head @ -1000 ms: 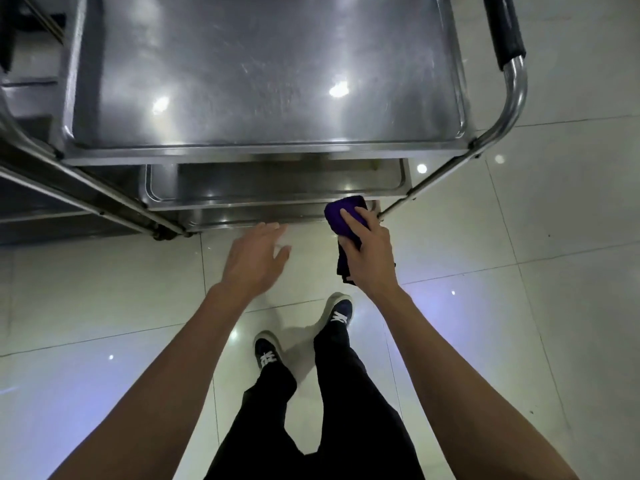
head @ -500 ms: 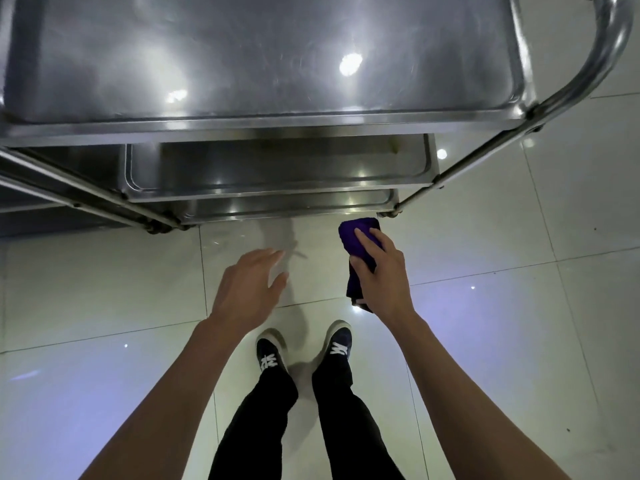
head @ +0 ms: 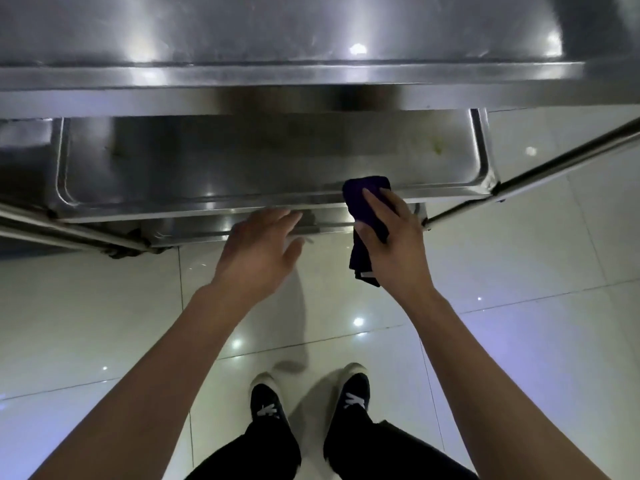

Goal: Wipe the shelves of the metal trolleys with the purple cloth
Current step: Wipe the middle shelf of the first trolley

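R hand (head: 394, 244) grips the folded dark-purple cloth (head: 369, 216), fingers curled over it, its top edge at the front lip of the steel trolley's middle shelf (head: 263, 161). L hand (head: 258, 252) hovers w/ fingers relaxed, holding nothing. Cloth looks soft, light, floppy; prob best bunched in the palm w/ fingers spread flat on top.

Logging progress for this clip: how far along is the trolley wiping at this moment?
Done: nothing can be confirmed; the top shelf shines, but that does not prove wiping. In hand: the right hand grips the purple cloth at the middle shelf's front rim; the left hand is open, holding nothing. Left: a yellowish spot on the middle shelf, and the bottom shelf, barely visible.
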A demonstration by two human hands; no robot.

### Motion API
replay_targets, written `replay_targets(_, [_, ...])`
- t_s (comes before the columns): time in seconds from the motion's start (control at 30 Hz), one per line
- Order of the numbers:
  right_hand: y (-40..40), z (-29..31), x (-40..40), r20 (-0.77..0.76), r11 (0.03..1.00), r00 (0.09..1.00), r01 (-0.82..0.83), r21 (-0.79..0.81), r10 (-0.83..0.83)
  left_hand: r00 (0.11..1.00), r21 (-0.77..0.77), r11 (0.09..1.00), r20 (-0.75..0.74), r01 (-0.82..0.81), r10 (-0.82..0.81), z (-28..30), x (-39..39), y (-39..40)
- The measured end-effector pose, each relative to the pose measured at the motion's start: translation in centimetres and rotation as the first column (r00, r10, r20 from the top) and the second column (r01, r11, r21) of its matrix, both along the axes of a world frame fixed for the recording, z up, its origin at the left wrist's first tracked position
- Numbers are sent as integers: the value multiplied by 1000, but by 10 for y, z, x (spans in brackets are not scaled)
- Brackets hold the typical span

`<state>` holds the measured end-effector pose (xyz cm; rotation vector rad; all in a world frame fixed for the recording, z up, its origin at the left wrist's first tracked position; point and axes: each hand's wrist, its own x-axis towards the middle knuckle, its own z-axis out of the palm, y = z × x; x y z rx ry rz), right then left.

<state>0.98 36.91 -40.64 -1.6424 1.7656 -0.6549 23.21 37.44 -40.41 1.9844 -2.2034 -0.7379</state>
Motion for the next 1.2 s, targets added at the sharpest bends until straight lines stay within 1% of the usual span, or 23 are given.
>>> replay_targets(0.07, [-17,-14,6,-23,999,1000,-15,-38,14,1000,-41,999,22,11,-10,-13,2,-17])
replay_targets(0.17, [-40,-32,13,-58,994,998,-33,-100,28,999,-148,989,49,26,-19,-32,4,-39])
replay_targets(0.27, [-59,-46,18,-52,981,998,-43,-188,33,999,-224,975,41,7,2,-53,4,-53])
replay_targets(0.43, [-82,-61,21,-62,949,998,-45,-312,27,997,-388,920,-76,-49,21,-84,7,-69])
replay_targets(0.5, [-88,-69,22,-61,937,998,-45,-346,26,994,-428,902,-103,-65,23,-95,7,-76])
replay_targets(0.57, [-92,-79,21,-58,927,998,-45,-373,25,995,-499,865,-102,-52,1,-106,5,-82])
replay_targets(0.7, [-93,-88,18,-46,928,998,-58,-368,44,998,-582,812,-68,-33,-8,-118,2,-81])
replay_targets(0.77, [-92,-88,17,-73,937,995,-88,-339,67,997,-581,813,-74,-37,-7,-118,1,-78])
replay_targets(0.83, [-91,-86,17,-129,941,989,-114,-317,76,999,-548,836,-49,-26,-1,-115,-1,-73])
replay_targets(0.93, [-95,-84,24,-193,937,977,-151,-315,93,999,-552,833,0,-31,37,-116,-4,-63])
replay_targets(1.07, [-102,-102,39,-264,940,960,-177,-292,98,996,-617,785,27,-54,89,-130,-8,-49])
replay_targets(1.2, [-99,-125,47,-386,937,922,-160,-310,30,995,-663,747,38,-42,90,-136,-9,-47])
